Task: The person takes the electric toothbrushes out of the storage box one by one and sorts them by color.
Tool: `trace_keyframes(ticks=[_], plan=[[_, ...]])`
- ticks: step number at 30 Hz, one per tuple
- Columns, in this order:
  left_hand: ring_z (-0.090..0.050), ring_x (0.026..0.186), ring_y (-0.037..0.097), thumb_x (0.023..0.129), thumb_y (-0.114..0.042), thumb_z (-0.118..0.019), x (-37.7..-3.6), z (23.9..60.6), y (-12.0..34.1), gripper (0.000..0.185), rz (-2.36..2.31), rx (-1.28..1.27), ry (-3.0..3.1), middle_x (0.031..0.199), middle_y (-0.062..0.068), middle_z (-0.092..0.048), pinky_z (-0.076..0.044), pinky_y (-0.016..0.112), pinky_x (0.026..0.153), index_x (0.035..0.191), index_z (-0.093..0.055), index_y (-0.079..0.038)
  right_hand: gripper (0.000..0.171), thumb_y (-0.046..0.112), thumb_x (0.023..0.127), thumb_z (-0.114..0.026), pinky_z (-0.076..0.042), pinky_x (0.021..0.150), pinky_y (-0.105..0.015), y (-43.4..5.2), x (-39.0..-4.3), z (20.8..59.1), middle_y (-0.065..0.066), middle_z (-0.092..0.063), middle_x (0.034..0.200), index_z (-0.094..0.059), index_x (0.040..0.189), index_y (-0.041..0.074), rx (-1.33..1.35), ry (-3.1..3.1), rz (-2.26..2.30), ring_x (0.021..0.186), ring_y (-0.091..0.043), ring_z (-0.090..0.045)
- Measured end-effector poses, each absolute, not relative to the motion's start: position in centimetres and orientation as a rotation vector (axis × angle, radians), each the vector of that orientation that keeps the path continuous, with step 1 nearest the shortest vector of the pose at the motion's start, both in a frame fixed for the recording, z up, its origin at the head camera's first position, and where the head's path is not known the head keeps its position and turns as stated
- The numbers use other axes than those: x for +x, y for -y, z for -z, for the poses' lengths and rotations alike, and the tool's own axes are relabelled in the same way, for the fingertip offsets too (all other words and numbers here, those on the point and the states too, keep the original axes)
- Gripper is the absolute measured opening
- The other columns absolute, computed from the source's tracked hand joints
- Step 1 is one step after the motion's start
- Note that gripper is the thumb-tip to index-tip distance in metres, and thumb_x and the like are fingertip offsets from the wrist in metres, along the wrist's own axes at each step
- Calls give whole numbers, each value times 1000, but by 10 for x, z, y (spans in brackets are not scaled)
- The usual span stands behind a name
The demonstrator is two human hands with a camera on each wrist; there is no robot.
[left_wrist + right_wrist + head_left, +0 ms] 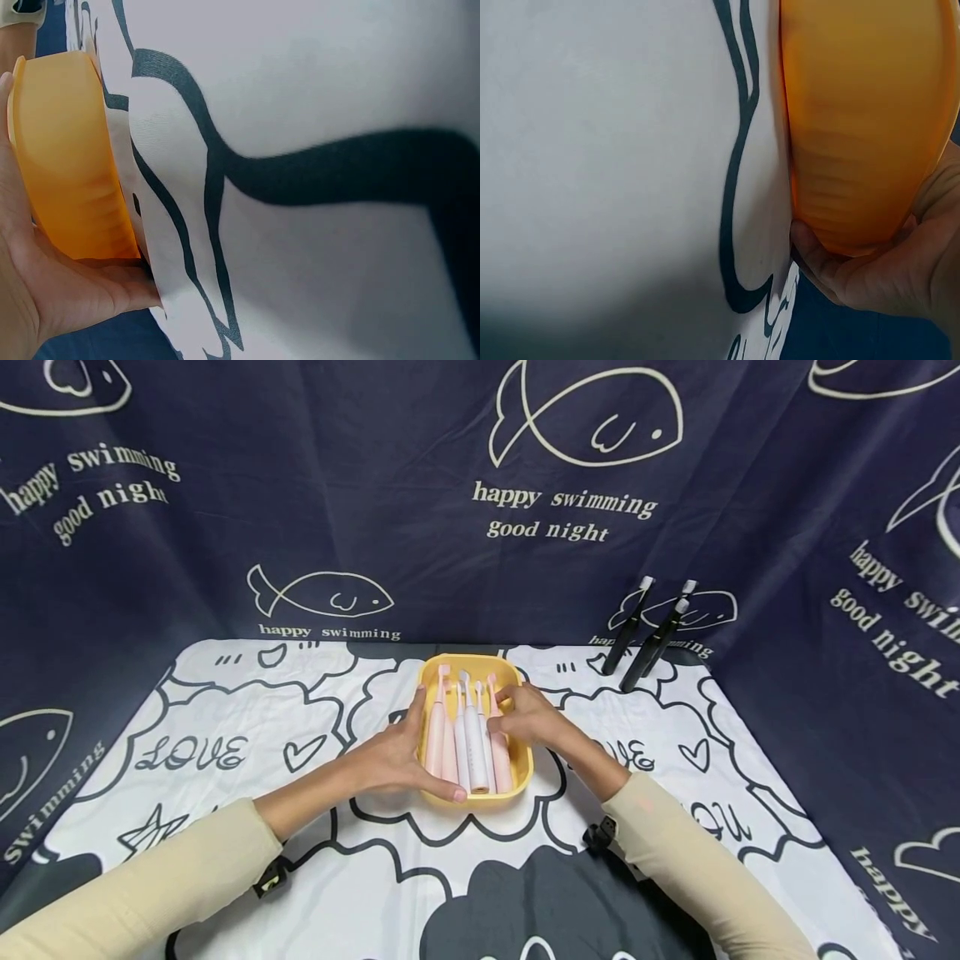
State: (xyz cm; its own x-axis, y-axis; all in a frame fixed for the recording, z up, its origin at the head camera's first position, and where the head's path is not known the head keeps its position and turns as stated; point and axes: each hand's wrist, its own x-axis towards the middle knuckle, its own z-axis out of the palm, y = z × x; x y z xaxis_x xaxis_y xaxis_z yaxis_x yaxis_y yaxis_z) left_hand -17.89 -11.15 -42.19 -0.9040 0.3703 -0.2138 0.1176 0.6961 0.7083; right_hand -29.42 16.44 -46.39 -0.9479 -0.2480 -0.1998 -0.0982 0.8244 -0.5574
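Note:
A yellow box (480, 662) with rounded corners stands in the middle of the table, holding several electric toothbrushes with their heads at the far end. Pink toothbrushes (437, 735) lie at its left and right sides, white toothbrushes (476, 747) between them. My left hand (397, 756) holds the box's left side, fingers along the outer wall and thumb over the near rim. Opposite it, my right hand (531, 717) grips the right side, thumb and a finger over the rim beside a pink toothbrush. Its other fingers touch the outer wall (862, 112) in the right wrist view.
Several black toothbrushes (651, 647) stand upright at the table's back right corner. A white cloth (315, 877) with black drawings covers the table. Dark blue curtains (420, 510) with fish prints hang behind and at both sides.

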Motion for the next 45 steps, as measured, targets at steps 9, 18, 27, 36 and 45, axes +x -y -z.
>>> trace_keyframes(ticks=[9, 18, 27, 36, 45], plan=[[-44, 164, 43, 60, -77, -103, -179, 421, 111, 181, -1062, 384, -2546, 184, 27, -29, -39, 62, 133, 180, 22, -23, 70, 35, 87, -83, -57, 104, -44, -165, -271, 433, -22, -71, 137, -67, 146, 0, -342, -2766, 875, 117, -33, -65], [-41, 166, 43, 60, -77, -103, -178, 421, 111, 181, -1066, 372, -2546, 185, 26, -27, -37, 63, 134, 180, 21, -24, 65, 24, 89, -83, -54, 90, -36, -167, -243, 400, -16, -72, 115, -63, 146, 1, -280, -2720, 1119, 97, -26, -64], [-41, 166, 44, 59, -77, -103, -178, 421, 110, 181, -1056, 372, -2563, 185, 26, -28, -38, 63, 133, 180, 20, -22, 63, 13, 90, -81, -56, 107, -38, -174, -243, 394, -21, -69, 140, -59, 146, -2, -205, -2649, 1337, 128, -32, -66], [-40, 167, 45, 59, -78, -102, -178, 421, 110, 181, -1038, 351, -2567, 185, 27, -27, -38, 63, 134, 181, 19, -21, 63, 8, 91, -79, -44, 133, -48, -178, -245, 391, -25, -67, 152, -55, 148, -5, -200, -2628, 1397, 153, -38, -59], [-40, 167, 45, 59, -78, -102, -178, 422, 110, 181, -1034, 356, -2574, 185, 27, -27, -38, 63, 134, 180, 19, -21, 64, 8, 93, -79, -43, 134, -48, -180, -245, 394, -27, -65, 154, -55, 150, -7, -255, -2618, 1441, 156, -39, -58]])
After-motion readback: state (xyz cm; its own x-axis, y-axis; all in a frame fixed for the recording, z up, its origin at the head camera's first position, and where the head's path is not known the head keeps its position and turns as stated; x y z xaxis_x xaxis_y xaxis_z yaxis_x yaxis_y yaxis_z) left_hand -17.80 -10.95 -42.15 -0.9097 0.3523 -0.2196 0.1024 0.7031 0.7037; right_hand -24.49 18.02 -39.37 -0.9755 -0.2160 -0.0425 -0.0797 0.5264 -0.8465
